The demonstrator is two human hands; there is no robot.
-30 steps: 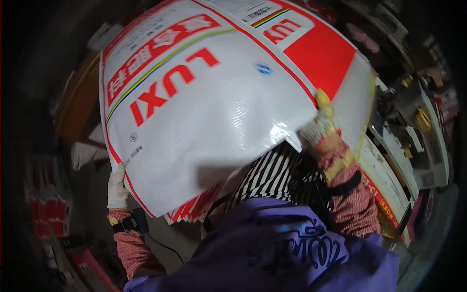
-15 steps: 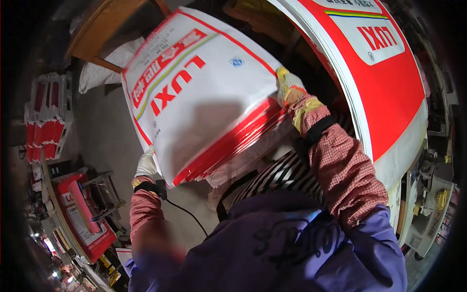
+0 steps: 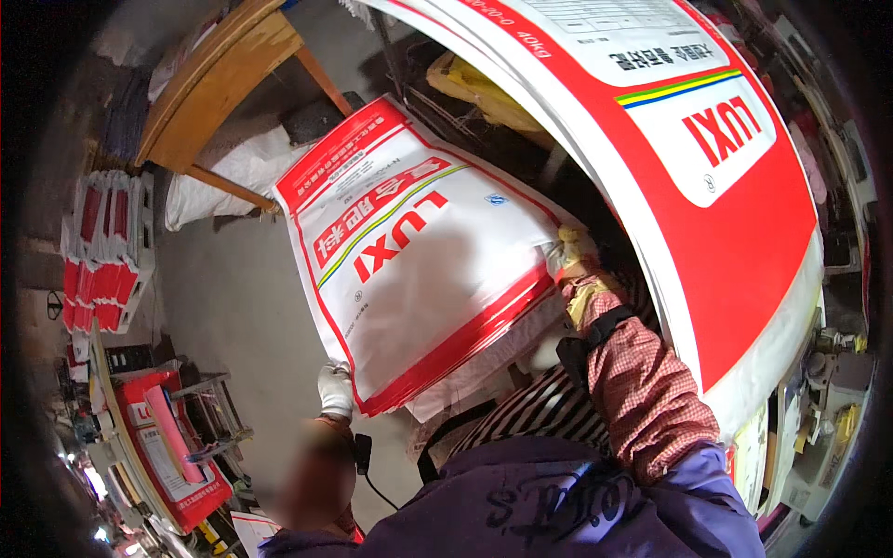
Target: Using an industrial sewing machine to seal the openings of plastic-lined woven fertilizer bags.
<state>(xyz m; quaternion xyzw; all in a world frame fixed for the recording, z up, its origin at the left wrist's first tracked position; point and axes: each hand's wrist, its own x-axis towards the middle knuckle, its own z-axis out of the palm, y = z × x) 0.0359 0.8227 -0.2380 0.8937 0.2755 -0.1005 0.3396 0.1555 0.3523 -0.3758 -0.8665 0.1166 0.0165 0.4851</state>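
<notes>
A stack of flat white and red printed sacks (image 3: 419, 307) hangs slanted in front of my body, held at two sides. My left hand (image 3: 335, 389), in a white glove, is closed on the stack's lower left edge. My right hand (image 3: 569, 256), in a worn yellowish glove, grips the stack's right edge near its lower corner. The fingers of both hands are partly hidden by the sacks. A shadow falls across the top sack. To the right, close by my right forearm, lies a larger pile of red and white sacks (image 3: 688, 251).
A wooden chair or stool (image 3: 219, 88) stands at the far left, with a white sack (image 3: 233, 177) beneath it. Folded red and white sacks (image 3: 100, 251) are piled at left. Nearer left is a bench holding a red and white sack (image 3: 177, 456). A yellow bag (image 3: 484, 88) lies behind.
The stack has tipped flatter and shifted lower and to the right in view, showing its red far end. Both hands keep their grip and sit lower in the picture.
</notes>
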